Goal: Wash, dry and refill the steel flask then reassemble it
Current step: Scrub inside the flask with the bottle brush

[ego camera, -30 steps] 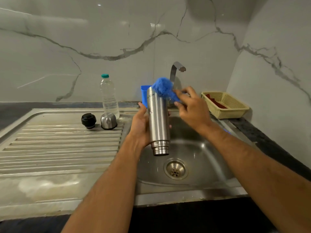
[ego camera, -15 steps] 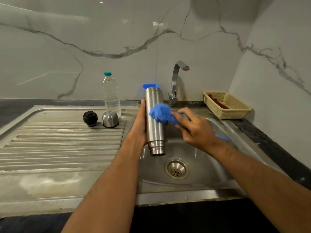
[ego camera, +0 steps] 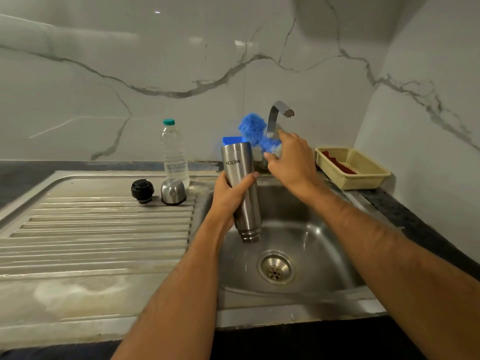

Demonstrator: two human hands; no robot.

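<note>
Most of the blue plastic container (ego camera: 232, 139) behind the flask is hidden; only its top edge shows above the flask's base. The handle of the fluffy blue bristle brush (ego camera: 253, 133) is buried in the right hand (ego camera: 291, 162), and the brush head covers the lower stem of the curved steel tap (ego camera: 276, 115). What lies in the pale yellow woven plastic basket (ego camera: 353, 167) is hard to make out beyond a dark red patch.

The cylindrical brushed-steel flask (ego camera: 242, 193) is held upside down over the stainless steel sink basin (ego camera: 324, 245), its long axis near upright and leaning slightly, the threaded open mouth pointing down toward the round drain strainer (ego camera: 275, 267) and the flat base up; its printed lettering reads inverted. The left hand (ego camera: 228, 198) is wrapped round the flask's middle, thumb across the front. The right hand pinches the brush, which is raised beside and above the flask's base, clear of the flask.

One flask, one brush, one tap, one basket. On the ribbed steel draining board (ego camera: 91, 229), set into the dark desk (ego camera: 415, 224), stand two loose flask parts side by side: one black plastic stopper (ego camera: 142, 190) and one domed steel cap (ego camera: 173, 191). Just behind the cap stands one clear plastic water bottle with a green lid (ego camera: 174, 154).
</note>
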